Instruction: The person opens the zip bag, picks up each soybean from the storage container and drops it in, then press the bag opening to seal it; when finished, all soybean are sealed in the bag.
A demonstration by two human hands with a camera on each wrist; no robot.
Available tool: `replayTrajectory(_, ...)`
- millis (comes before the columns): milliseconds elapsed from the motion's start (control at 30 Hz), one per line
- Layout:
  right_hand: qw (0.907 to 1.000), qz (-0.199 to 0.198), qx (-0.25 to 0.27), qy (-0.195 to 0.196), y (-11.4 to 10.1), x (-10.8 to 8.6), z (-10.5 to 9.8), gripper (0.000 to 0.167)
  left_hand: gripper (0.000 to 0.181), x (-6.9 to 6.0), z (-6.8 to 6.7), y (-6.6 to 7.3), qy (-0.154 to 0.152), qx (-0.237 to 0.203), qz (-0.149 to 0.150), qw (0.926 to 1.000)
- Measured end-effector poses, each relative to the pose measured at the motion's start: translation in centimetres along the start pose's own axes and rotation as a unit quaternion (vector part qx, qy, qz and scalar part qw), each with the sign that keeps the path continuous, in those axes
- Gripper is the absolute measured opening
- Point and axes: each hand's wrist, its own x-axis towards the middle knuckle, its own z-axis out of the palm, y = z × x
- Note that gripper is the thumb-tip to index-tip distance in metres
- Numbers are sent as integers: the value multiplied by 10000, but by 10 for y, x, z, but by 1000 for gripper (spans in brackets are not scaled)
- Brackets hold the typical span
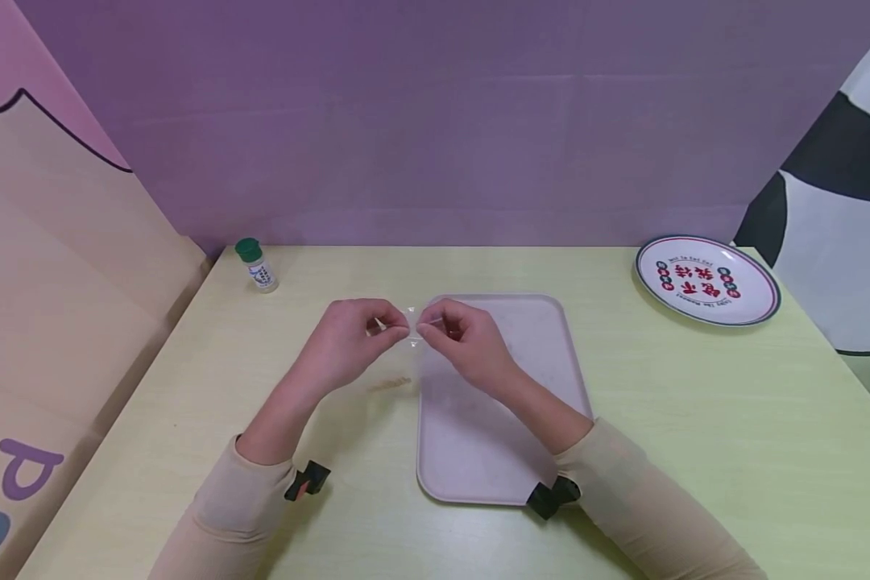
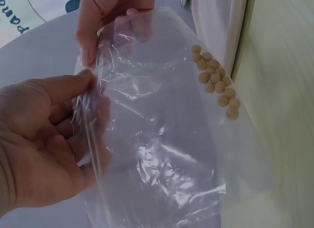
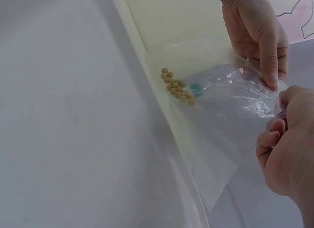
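Note:
Both hands pinch the top edge of a clear zip bag [image 2: 162, 120], thumbs against fingers. In the head view the left hand [image 1: 348, 342] and right hand [image 1: 471, 338] hold it with fingertips close together, over the left edge of the tray. Several round beige soybean-like balls [image 2: 214, 78] lie gathered at the bag's bottom; the right wrist view shows the same balls [image 3: 176, 86] hanging beside the tray's rim. The bag itself is barely visible from above. Whether its zip line is parted, I cannot tell.
A pale rectangular tray [image 1: 500, 475] lies on the light wooden table [image 1: 152, 451]. At the back left stands a small shaker bottle [image 1: 258, 266] with a green cap. A white oval plate [image 1: 747, 310] with red and green lettering sits at the back right. A purple backdrop [image 1: 435, 145] rises behind.

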Motion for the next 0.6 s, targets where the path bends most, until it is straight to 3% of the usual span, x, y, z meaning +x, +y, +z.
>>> replayTrajectory(233, 9997, 46, 93, 238, 1, 0, 0, 4, 6, 1, 0, -1, 41, -79, -113, 9999)
replayTrajectory(433, 9997, 74, 221, 43, 1, 0, -1, 5, 4, 0, 2, 0, 126, 62, -14, 9999)
replayTrajectory(600, 10000, -50, 34, -42, 1, 0, -1, 5, 6, 0, 2, 1, 177, 128, -45, 9998)
